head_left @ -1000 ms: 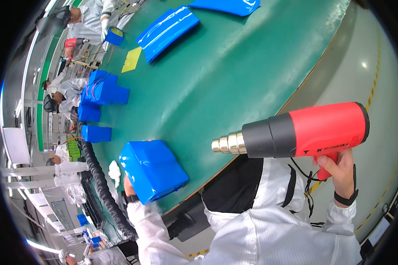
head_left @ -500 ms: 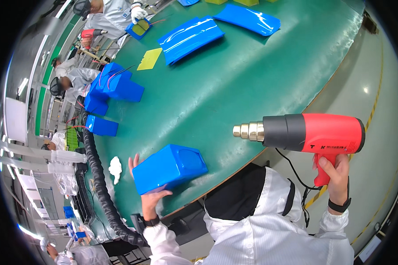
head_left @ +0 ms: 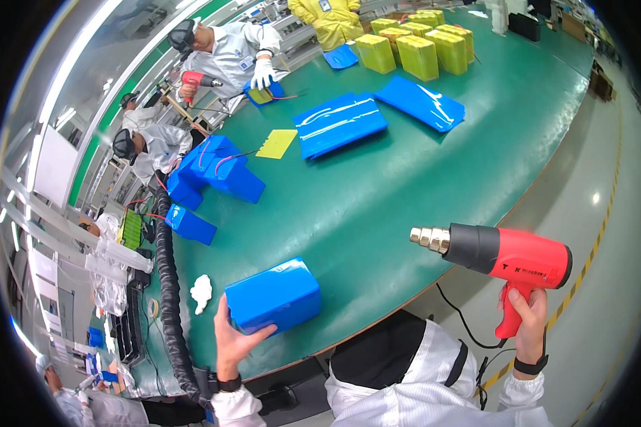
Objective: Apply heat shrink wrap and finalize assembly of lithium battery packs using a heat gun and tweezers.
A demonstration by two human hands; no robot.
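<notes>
A blue-wrapped battery pack (head_left: 274, 295) rests near the table's front edge. My left hand (head_left: 236, 340) grips its left end, thumb along the near side and fingers on the far side. Off to the right, my right hand (head_left: 527, 317) is closed round the handle of a red and black heat gun (head_left: 516, 257). Its stepped metal nozzle points left, above the table edge and apart from the pack. A black cord hangs from the handle.
Several blue packs with wires (head_left: 221, 167) stand at the left beside a black ribbed hose (head_left: 169, 299). Flat blue sleeves (head_left: 340, 127), a yellow sheet (head_left: 276, 144) and yellow-green packs (head_left: 417, 57) lie farther off on the green table (head_left: 377, 192). A co-worker (head_left: 228, 57) works across with another heat gun.
The pack has been turned, so a smooth face now shows where its folded end was. The heat gun now tilts, nozzle higher than its back. My view has shifted, showing more of the far table.
</notes>
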